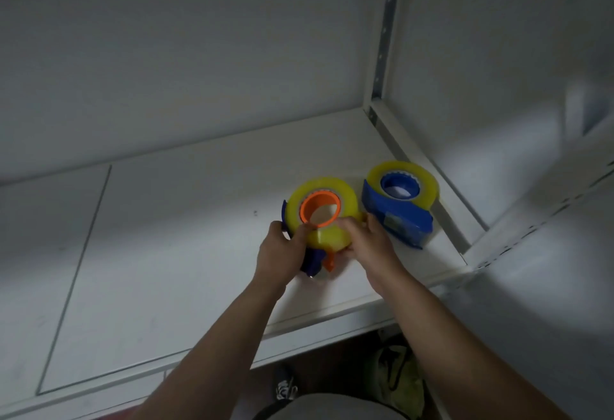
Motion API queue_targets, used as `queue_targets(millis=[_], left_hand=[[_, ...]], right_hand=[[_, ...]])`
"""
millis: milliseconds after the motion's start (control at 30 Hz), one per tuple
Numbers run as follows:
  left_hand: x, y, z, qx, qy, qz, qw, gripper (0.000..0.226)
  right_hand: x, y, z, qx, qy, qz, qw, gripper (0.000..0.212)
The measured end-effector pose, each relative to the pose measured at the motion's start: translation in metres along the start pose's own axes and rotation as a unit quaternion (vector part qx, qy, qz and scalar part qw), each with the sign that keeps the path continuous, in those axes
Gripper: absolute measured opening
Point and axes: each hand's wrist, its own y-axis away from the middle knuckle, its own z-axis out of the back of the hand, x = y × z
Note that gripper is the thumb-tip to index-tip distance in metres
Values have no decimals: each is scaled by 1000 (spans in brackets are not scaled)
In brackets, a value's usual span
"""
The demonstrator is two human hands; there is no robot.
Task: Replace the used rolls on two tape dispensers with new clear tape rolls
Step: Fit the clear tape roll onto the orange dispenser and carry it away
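On the white metal shelf, toward its right end near the corner upright: two tape dispensers, each carrying a yellowish clear roll. Item one, blue dispenser, lying flat on its side just inside the shelf's right rim, long axis running from far-left to near-right, its nose pointing toward the near right; its tape roll sits at the far end, hub opening facing up, blue core visible. Item two, dark blue dispenser with orange hub, just left of item one and apart from it, long axis running far to near with an orange tab at the near end; its clear tape roll faces up and toward the camera. Left hand wraps the dispenser's left and near side, grip closed on the body, fingertips on the roll's near edge. Right hand pinches the roll's near-right edge, grip narrow, thumb and fingers on the tape. Roll lies directly between and beyond both hands. Below the shelf edge, a shoe on the floor.
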Motion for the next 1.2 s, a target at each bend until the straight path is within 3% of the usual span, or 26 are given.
queue_targets(millis=[133,433,733,933,1200], left_hand=[[7,-8,-3,-15,-53,-17,998,43],[17,-8,-17,-32,-83,-45,995,47],[13,-12,-31,-15,-27,-16,999,44],[10,-10,-34,-17,10,0,1000,36],[1,-4,-33,0,55,42,998,48]], right_hand=[[-7,-8,7,18,82,-7,996,35],[-21,-17,14,25,238,40,970,47],[-27,-20,23,27,131,8,991,63],[-30,-10,25,60,140,80,985,67],[-35,-10,27,63,109,94,988,69]])
